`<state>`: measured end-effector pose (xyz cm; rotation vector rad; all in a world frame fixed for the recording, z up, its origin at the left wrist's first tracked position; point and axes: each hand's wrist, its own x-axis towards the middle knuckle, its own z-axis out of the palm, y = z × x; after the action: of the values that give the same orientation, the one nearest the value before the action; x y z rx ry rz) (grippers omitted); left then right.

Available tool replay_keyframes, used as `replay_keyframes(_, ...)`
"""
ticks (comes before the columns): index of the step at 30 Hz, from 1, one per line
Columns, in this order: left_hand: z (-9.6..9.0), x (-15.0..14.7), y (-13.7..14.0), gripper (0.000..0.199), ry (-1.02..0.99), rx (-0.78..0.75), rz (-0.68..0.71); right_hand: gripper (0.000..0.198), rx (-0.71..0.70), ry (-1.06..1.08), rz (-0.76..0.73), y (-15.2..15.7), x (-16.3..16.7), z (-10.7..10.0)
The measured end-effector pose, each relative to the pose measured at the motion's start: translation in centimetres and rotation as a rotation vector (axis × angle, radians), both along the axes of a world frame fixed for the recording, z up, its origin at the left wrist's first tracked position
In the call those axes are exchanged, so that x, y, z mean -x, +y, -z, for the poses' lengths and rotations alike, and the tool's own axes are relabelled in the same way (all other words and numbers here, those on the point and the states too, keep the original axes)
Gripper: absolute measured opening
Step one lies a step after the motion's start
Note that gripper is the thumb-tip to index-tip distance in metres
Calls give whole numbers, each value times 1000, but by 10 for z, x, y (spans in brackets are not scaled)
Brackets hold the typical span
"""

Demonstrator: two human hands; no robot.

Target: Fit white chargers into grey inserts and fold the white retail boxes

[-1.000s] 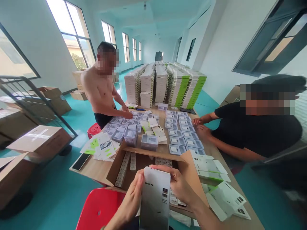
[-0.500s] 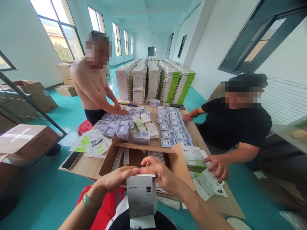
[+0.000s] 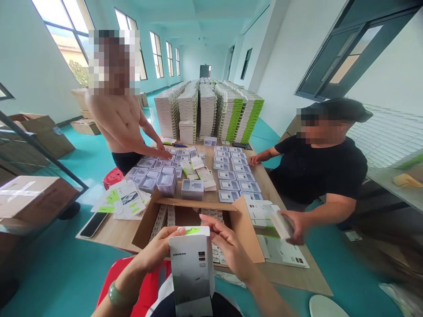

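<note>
A white and grey product box stands upright before me, with printed text and a green patch on its top flap. My left hand is closed around its upper left corner, the thumb lying on the top. At the upper right corner my right hand has its fingers stretched and apart, touching or nearly touching the edge. Behind both hands sits an open carton with rows of small white packages inside. The lower end of the box is cut off by the frame.
Plastic trays cover much of the table, with printed cards and a phone at left. Stacked boxes rise behind. A co-worker at right holds a box above flat boxes; another co-worker reaches over trays at left.
My left hand has shifted from lying across the top to gripping the left corner. My right hand has moved off the top to the right. The right co-worker has lifted a box.
</note>
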<state>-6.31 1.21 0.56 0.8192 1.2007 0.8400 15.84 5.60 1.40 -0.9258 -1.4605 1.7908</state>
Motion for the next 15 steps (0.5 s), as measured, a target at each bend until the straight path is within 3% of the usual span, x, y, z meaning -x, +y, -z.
replay_keyframes(5,-12,-5,-6,56,68,-52,-77,64,23,-49,24,-8,-2,-13)
replay_keyframes(8,-17,-10,-9,57,82,14,-159,71,33,-105,-27,-7,-4,-23)
replay_keyframes(13,-20,-15,-17,63,193,115,-312,64,6,-134,-54,-5,-9,-27)
replay_keyframes(15,-18,-17,-22,67,161,102,-294,58,52,-67,-69,-5,-11,-24)
